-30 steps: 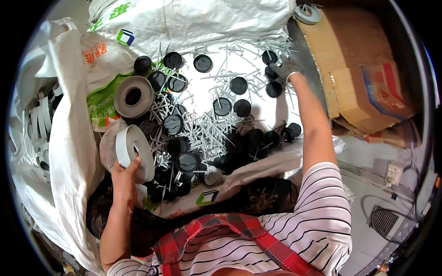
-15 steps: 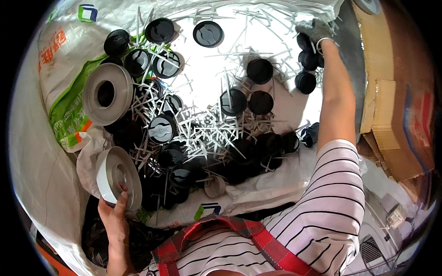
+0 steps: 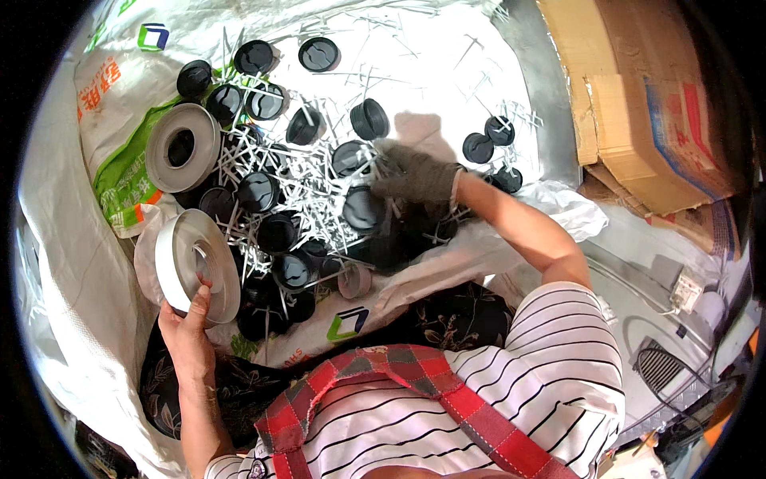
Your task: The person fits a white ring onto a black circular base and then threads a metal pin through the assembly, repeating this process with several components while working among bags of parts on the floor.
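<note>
My left hand [image 3: 188, 323] grips the lower rim of a round white-and-grey plastic flange [image 3: 217, 263], thumb on the inner side, and holds it tilted at the left. My right hand [image 3: 419, 177], in a grey glove, reaches over the heap with fingers stretched out and somewhat blurred. It lies right beside a black round cap [image 3: 363, 209] and another black cap [image 3: 349, 158]; whether it touches them is hard to see. Thin white plastic sprues [image 3: 307, 203] lie heaped among the caps. A second grey flange [image 3: 159, 164] rests on the far left of the pile.
White woven sacking [image 3: 72, 263] surrounds the heap. Several black caps [image 3: 478, 148] lie at the right among scattered sprues. A small grey ring [image 3: 354, 280] sits near the front edge. Cardboard [image 3: 630, 104] stands at the right, with cables [image 3: 662, 359] nearer me.
My right hand has come from the far right back to the middle of the heap. Fewer caps lie at the far right. My left hand still holds the flange; the view has shifted.
</note>
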Demonstrator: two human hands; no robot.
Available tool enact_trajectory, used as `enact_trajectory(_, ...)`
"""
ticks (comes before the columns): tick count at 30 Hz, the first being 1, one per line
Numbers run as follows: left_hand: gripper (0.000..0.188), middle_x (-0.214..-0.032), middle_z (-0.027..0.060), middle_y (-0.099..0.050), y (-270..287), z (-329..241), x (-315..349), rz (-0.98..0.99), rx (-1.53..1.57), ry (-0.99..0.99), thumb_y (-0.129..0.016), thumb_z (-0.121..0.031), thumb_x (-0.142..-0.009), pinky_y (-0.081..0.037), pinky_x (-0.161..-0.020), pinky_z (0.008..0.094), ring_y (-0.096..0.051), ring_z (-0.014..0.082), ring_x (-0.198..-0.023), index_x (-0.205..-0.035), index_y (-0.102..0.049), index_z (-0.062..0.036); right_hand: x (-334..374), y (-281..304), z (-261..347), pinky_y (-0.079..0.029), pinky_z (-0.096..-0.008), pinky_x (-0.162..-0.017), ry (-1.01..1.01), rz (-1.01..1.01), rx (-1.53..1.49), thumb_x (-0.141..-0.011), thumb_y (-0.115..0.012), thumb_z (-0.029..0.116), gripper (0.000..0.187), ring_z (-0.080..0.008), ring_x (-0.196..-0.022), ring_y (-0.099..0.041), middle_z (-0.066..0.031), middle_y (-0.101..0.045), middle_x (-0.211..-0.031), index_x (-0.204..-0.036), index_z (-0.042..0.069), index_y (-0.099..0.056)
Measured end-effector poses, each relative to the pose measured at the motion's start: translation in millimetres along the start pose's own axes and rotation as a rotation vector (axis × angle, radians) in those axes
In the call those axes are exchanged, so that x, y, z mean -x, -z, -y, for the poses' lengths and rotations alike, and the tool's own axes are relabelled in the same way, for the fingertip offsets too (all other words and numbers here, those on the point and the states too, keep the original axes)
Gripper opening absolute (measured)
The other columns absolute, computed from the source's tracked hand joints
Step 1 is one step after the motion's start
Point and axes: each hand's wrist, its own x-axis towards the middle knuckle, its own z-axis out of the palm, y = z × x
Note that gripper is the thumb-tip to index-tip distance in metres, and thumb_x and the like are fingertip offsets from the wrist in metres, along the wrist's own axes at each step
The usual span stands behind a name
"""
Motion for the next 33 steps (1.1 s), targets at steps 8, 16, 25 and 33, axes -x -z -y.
enact_trajectory(8, 0.033, -0.097, 0.0059, -0.063, -2.3, 1.0, 4.7, 0.022, -0.008, 0.043, -0.067, -0.012, -0.08, -0.041, -0.086, 0.0275, -0.057, 0.0126, -0.089, -0.108, -0.057, 0.0016, 31.2, 154.3, -146.4, -0.042, -0.0335, -0.09, -0.763, -0.72, 0.324, -0.08, -0.056, 0.049, 0.06, -0.0278, -0.108, -0.054, -0.0202, -0.057, -0.118, -0.111, -0.002, -0.058)
enact_trajectory(16, 0.034, -0.097, 0.0059, -0.063, -5.3, -1.5, 6.9, 0.019, -0.001, 0.057, -0.067, -0.012, -0.079, -0.042, -0.084, 0.0272, -0.056, 0.0116, -0.089, -0.108, -0.057, 0.0012, -39.4, 51.7, -116.1, -0.031, -0.0443, -0.099, -0.399, -0.206, 0.427, -0.082, -0.053, 0.049, 0.063, -0.0399, -0.119, -0.038, -0.0214, -0.039, -0.134, -0.129, 0.01, -0.043)
enact_trajectory(25, 0.036, -0.097, 0.0058, -0.062, -0.3, -12.9, 7.7, 0.051, 0.049, 0.072, -0.067, -0.011, -0.079, -0.043, -0.085, 0.0266, -0.056, 0.0117, -0.091, -0.11, -0.055, 0.0025, -74.5, -4.3, 116.1, -0.042, -0.0303, -0.095, 0.197, 0.255, 0.122, -0.095, -0.041, 0.035, 0.051, -0.0243, -0.119, -0.047, -0.0226, -0.045, -0.13, -0.135, 0.004, -0.037)
enact_trajectory(33, 0.036, -0.095, 0.0053, -0.062, 4.4, -11.8, 12.3, 0.075, 0.075, 0.086, -0.069, -0.013, -0.079, -0.042, -0.079, 0.0235, -0.055, 0.0097, -0.086, -0.109, -0.056, 0.0019, -135.5, 150.5, -80.4, -0.041, -0.0379, -0.091, -0.387, -0.733, 0.392, -0.074, -0.057, 0.047, 0.06, -0.0313, -0.106, -0.051, -0.0158, -0.054, -0.114, -0.114, 0.003, -0.054)
